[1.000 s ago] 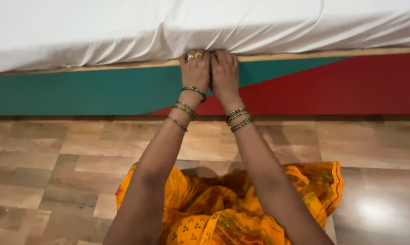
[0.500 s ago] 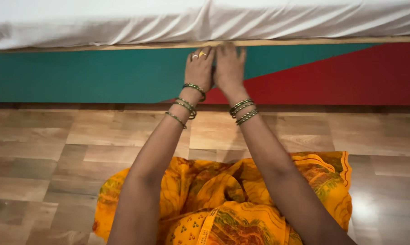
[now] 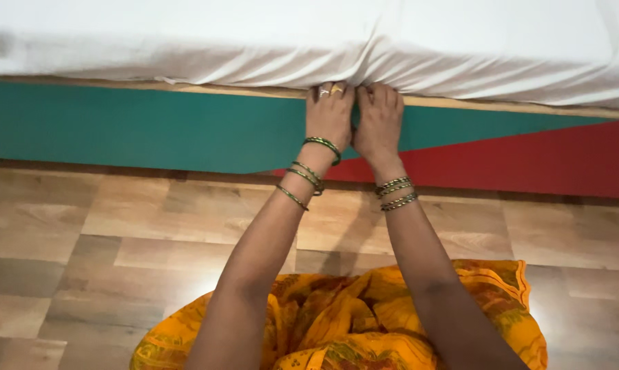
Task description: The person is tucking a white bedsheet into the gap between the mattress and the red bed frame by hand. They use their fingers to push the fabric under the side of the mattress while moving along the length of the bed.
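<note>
A white bed sheet (image 3: 254, 41) covers a mattress that rests on a bed base with a teal and red side panel (image 3: 152, 127). My left hand (image 3: 328, 115), with rings on two fingers and green bangles at the wrist, reaches up to the sheet's lower edge. Its fingertips are pushed under the sheet where mattress meets the wooden rim (image 3: 186, 88). My right hand (image 3: 379, 120) sits right beside it, touching it, with fingertips tucked in the same way. The fingertips of both hands are hidden by the cloth.
Wood-look plank floor (image 3: 117, 233) runs along the bed's side. Orange patterned cloth of my garment (image 3: 350, 322) spreads over my lap at the bottom of the view. The red part of the panel (image 3: 528, 161) lies to the right.
Both hands stay together at the sheet's edge, fingertips pressing in under the mattress. The view has shifted slightly; the sheet edge now sits lower in the picture than half a second ago.
</note>
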